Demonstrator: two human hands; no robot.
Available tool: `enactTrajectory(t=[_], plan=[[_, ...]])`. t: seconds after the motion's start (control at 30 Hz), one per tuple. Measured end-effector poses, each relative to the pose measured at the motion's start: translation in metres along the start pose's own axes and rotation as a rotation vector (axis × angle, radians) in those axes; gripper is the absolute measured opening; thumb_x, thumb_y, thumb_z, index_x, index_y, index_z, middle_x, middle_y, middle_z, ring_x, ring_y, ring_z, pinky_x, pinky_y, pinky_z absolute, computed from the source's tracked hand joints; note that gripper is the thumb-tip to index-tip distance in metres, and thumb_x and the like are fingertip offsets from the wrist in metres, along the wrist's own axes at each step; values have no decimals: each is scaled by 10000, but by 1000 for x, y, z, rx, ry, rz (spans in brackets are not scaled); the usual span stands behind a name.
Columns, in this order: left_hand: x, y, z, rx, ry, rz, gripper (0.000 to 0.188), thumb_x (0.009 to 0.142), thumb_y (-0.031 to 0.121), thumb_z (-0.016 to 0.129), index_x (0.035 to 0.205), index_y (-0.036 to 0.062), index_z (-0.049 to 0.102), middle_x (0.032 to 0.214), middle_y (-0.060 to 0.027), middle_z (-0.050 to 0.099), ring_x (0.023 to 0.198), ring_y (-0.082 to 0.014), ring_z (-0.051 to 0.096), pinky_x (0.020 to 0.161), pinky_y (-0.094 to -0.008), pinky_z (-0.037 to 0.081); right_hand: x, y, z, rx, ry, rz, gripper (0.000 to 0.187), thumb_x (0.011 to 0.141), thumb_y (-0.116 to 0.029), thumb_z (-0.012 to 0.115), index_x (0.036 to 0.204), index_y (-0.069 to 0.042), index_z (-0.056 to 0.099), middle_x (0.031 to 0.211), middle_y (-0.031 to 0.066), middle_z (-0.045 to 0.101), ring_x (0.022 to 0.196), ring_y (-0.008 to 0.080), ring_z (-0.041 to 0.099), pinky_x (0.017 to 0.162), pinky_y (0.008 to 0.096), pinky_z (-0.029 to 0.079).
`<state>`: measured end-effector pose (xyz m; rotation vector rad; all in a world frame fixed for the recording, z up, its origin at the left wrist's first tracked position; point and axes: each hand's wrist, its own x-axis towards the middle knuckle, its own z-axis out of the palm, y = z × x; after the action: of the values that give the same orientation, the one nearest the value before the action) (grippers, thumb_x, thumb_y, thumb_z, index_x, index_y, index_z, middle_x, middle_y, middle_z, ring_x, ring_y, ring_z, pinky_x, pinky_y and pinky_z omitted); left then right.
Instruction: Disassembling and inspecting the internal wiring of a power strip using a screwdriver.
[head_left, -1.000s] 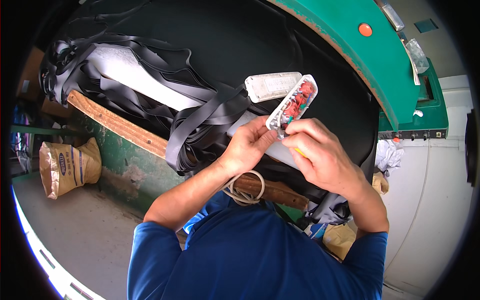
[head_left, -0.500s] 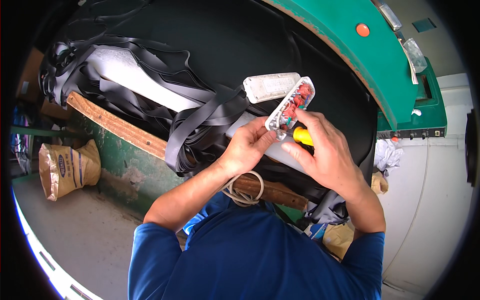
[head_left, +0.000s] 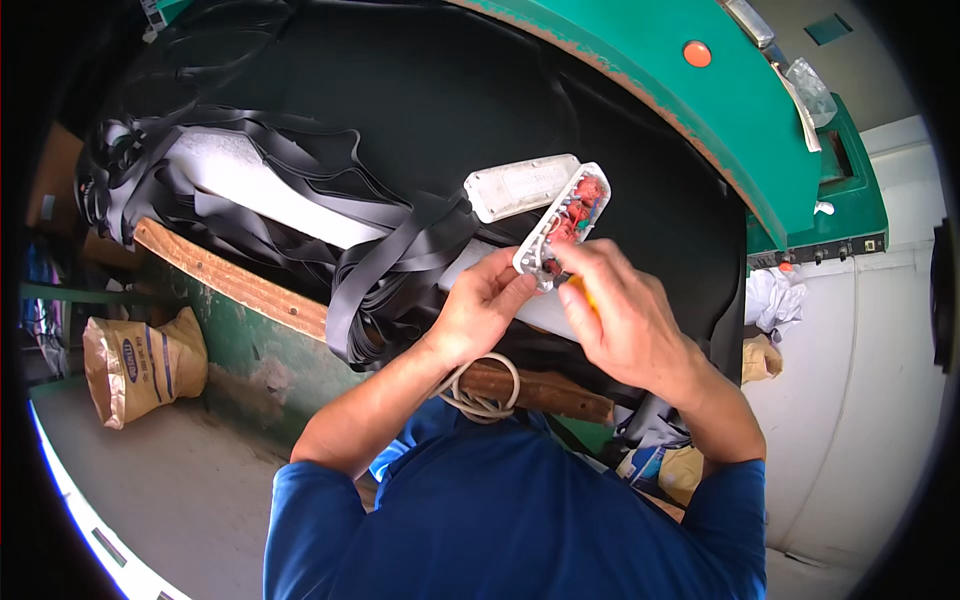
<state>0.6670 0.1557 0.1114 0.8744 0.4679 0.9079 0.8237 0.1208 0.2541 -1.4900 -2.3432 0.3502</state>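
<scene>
My left hand (head_left: 478, 308) pinches the near end of an opened white power strip (head_left: 563, 222) between thumb and fingers. Red parts and thin wires fill its long, narrow housing, which slants up to the right. Just beside that near end, my right hand (head_left: 640, 325) is closed around a yellow-handled screwdriver (head_left: 584, 292), mostly covered by the fingers. Its tip is hidden from me. A flat white cover (head_left: 523, 188) lies to the left of the housing's far end, on the black material.
Bundles of dark grey strips (head_left: 375, 285) lie at the left over a white slab (head_left: 225, 180). A coiled pale cable (head_left: 482, 405) hangs by the wooden edge (head_left: 230, 280). Green machinery (head_left: 640, 60) curves across the back right. A brown paper sack (head_left: 145, 365) stands on the floor.
The view has shifted slightly. My right hand has turned and closed in over the screwdriver handle, covering more of it. My left hand keeps its hold on the power strip.
</scene>
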Motion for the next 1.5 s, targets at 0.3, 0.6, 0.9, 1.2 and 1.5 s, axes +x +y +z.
enactTrajectory(t=[0.3,0.6,0.9,1.2,1.5], plan=[[1,6,-1,54,-21,-37,350,1058,66,557,1380,-67,522,1212,-123,687,1130,-149,634,1013,-301,501,-9,-3,8,-66,101,-17,409,876,-62,717,1264,1,605,1192,154,607,961,328,688,784,421,584],[4,-1,-6,-35,-28,-68,357,1067,93,558,1385,-62,515,1238,-127,667,1154,-167,633,1036,-331,518,-13,-2,18,-144,240,-116,423,840,-45,695,1247,14,596,1149,154,592,861,284,682,739,405,569],[2,4,-4,105,-27,-64,328,1072,104,558,1364,-41,527,1227,-124,674,1141,-164,638,1004,-302,514,-22,2,26,-59,253,-156,468,796,-31,721,1246,-21,595,1246,136,559,1017,300,642,819,447,535],[2,6,-4,53,-43,-95,312,1081,102,539,1366,-25,531,1198,-94,677,1096,-144,639,983,-297,517,-36,7,36,50,313,-128,345,793,-21,718,1124,-21,622,1225,114,590,917,289,632,782,410,532],[3,9,-11,-4,-28,-177,351,1078,116,535,1394,-36,529,1325,-139,647,1206,-247,644,1112,-385,491,-64,72,22,-22,712,47,211,777,86,706,961,-14,679,1130,165,668,888,306,676,721,385,566]])
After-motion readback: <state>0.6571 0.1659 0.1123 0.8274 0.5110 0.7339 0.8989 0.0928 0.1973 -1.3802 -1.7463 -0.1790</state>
